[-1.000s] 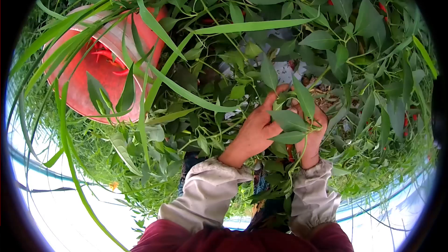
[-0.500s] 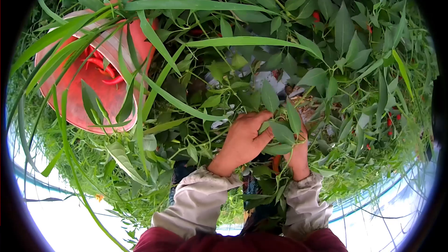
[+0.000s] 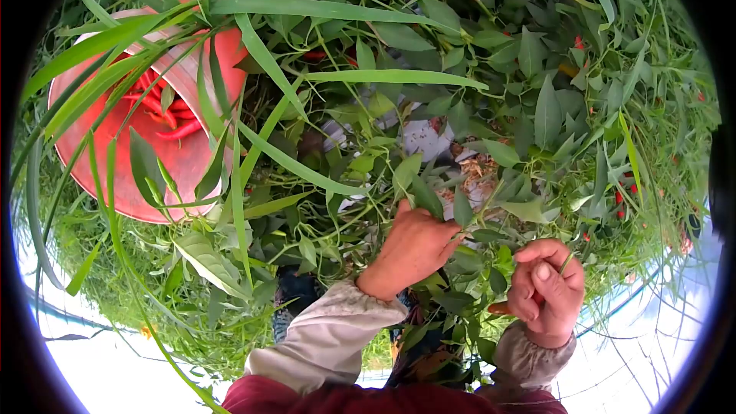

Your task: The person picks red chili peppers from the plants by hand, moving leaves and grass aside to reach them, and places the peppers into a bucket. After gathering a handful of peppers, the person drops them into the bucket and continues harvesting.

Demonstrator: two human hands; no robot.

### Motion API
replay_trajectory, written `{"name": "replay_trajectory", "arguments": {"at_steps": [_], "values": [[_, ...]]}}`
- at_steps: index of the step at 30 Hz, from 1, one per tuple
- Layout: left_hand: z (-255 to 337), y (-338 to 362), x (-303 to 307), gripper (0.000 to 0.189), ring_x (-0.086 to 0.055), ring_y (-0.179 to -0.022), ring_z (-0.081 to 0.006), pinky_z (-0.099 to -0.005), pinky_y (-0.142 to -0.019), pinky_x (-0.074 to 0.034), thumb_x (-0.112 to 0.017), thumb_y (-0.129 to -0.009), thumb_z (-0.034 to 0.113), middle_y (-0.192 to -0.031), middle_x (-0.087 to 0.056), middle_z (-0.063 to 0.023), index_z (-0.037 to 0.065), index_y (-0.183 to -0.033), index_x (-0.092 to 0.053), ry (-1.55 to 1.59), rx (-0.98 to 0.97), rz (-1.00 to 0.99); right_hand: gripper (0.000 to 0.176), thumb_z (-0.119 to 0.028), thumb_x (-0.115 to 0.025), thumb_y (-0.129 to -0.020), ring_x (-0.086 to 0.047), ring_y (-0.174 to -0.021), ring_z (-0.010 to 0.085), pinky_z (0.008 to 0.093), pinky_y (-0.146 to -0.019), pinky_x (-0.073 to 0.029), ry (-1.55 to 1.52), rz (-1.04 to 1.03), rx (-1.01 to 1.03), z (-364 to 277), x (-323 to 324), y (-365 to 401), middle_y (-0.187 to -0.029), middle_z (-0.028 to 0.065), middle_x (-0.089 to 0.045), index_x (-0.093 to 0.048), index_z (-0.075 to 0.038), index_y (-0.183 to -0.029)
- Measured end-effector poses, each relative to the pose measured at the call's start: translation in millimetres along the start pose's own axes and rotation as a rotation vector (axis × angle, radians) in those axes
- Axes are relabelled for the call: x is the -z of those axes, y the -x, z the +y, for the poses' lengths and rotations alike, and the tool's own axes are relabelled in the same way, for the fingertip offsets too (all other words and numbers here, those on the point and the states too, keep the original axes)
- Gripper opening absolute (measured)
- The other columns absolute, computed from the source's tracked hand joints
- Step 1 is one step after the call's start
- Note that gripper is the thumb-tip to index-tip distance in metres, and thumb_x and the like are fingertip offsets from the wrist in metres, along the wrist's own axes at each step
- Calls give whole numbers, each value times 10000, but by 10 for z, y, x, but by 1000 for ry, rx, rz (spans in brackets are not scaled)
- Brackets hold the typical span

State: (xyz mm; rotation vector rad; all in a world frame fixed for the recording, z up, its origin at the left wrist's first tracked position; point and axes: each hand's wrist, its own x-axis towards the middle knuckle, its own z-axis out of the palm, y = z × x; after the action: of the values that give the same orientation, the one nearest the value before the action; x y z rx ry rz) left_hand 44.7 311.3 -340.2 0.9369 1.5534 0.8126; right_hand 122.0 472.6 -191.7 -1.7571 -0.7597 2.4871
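Note:
My left hand (image 3: 414, 249) reaches into the chili plant (image 3: 448, 303), its fingers bent around a leafy stem; the fingertips are partly hidden. To its right, my right hand (image 3: 548, 287) is raised away from the stem with curled fingers. An orange-red chili pepper (image 3: 500, 308) pokes out at the left side of that hand, and a thin green stalk shows above the fingers; the rest is covered by the hand. A tilted red bucket (image 3: 84, 157) lies at the left with several red chili peppers (image 3: 178, 130) inside.
Long grass blades (image 3: 330, 8) cross in front of the bucket and plants. Dense foliage surrounds the hands, with more red peppers (image 3: 619, 203) at the right. Pale sheeting (image 3: 425, 138) and dry litter (image 3: 477, 176) show on the ground between the plants.
My right hand has pulled away from the leaves beside my left hand, moving right and toward me, fingers now curled around a pepper. My left hand stays on the plant, slightly lower.

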Motion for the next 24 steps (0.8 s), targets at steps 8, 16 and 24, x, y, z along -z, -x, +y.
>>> {"name": "replay_trajectory", "arguments": {"at_steps": [8, 16, 24], "values": [[14, 2, -157, 94, -595, -677, -323, -434, -726, -417, -686, -680, 140, -649, -606, -125, 53, -710, -666, 97, -31, -21, 261, -117, -487, -992, -401, -607, 118, 288, -606, -382, -655, 393, 175, 406, -7, -2036, -761, 5, -441, -475, -27, -1237], [-16, 32, -166, 70, -585, -669, -354, -443, -713, -421, -664, -641, 102, -609, -585, -145, 41, -622, -638, 95, -13, -7, 96, -139, -585, -916, -471, -630, 145, 306, -595, -429, -969, 416, 273, 409, 211, -2253, -728, 29, -532, -552, -50, -930], [-59, 16, -144, 55, -585, -684, -382, -459, -697, -438, -647, -639, 87, -631, -602, -167, 35, -620, -651, 152, 32, -44, 184, -205, -500, -961, -485, -624, 170, 311, -601, -434, -1174, 358, 198, 404, 550, -2506, -709, 42, -553, -534, -35, -899]]}}
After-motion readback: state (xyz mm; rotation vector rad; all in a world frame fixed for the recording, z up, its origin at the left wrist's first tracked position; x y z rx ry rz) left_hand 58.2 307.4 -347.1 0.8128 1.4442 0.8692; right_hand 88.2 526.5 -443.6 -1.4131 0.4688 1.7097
